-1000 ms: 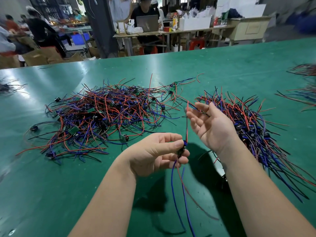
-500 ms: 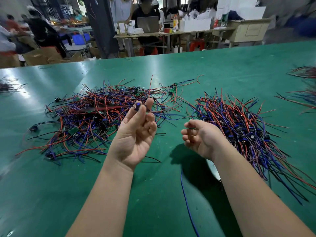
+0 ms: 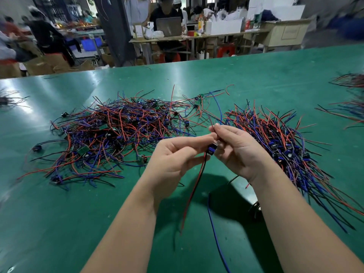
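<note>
A small blue-and-black component (image 3: 211, 149) with trailing red and black wires (image 3: 195, 186) is pinched by left hand (image 3: 177, 160) and right hand (image 3: 238, 152) above the green worktop (image 3: 59, 223), near its front edge.

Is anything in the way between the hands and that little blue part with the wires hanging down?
No, nothing visible is in the way. The left hand and the right hand pinch the little blue part between their fingertips, above the green table. Its red wire hangs freely below.
</note>
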Demonstrator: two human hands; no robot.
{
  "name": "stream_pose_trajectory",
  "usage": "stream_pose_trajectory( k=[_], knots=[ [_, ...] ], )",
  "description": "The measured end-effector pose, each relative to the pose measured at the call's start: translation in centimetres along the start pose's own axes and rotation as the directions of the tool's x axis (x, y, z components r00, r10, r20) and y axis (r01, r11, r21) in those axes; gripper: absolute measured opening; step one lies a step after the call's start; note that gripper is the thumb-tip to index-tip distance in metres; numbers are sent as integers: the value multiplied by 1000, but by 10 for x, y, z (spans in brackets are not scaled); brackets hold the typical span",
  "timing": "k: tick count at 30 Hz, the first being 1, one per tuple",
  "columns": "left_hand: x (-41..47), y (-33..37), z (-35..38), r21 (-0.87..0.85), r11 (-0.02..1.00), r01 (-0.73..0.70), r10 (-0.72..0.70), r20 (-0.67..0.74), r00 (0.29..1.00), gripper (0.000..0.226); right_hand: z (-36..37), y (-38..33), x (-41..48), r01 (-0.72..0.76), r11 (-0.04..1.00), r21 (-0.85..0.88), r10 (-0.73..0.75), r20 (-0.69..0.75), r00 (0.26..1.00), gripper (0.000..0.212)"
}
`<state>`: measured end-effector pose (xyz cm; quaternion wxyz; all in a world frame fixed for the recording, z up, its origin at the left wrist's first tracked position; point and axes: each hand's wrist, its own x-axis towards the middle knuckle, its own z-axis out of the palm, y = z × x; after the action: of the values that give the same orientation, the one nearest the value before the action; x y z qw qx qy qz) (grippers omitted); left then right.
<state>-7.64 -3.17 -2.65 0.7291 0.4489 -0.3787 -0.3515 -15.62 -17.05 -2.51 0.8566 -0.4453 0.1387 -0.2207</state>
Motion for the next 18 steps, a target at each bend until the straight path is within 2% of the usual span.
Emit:
stream_pose_trajectory(
  k=[3,4,7,11,15,18],
  knots=[
    [2,1,4,-138,986,96,-106,-64,992,6,1,-1,-2,23,1000,-7,-23,35,999,14],
    [2,0,5,-142,986,91,-107,-113,988,4,2,0,-2,21,1000,-19,-21,36,999,13],
    [3,-5,7,-127,984,122,-151,-256,955,23,3,3,-2,4,999,-39,-4,1,1000,11],
    [1,-4,4,-68,965,254,-263,-273,925,44,0,5,-2,-21,989,-147,24,18,1000,23],
    [2,-7,3,-19,956,292,-285,-290,914,40,-2,7,-3,-62,928,-367,69,6,998,24],
    [2,-11,0,20,947,321,-299,-318,900,32,-5,7,-1,-72,909,-411,41,-82,996,6]
  ],
)
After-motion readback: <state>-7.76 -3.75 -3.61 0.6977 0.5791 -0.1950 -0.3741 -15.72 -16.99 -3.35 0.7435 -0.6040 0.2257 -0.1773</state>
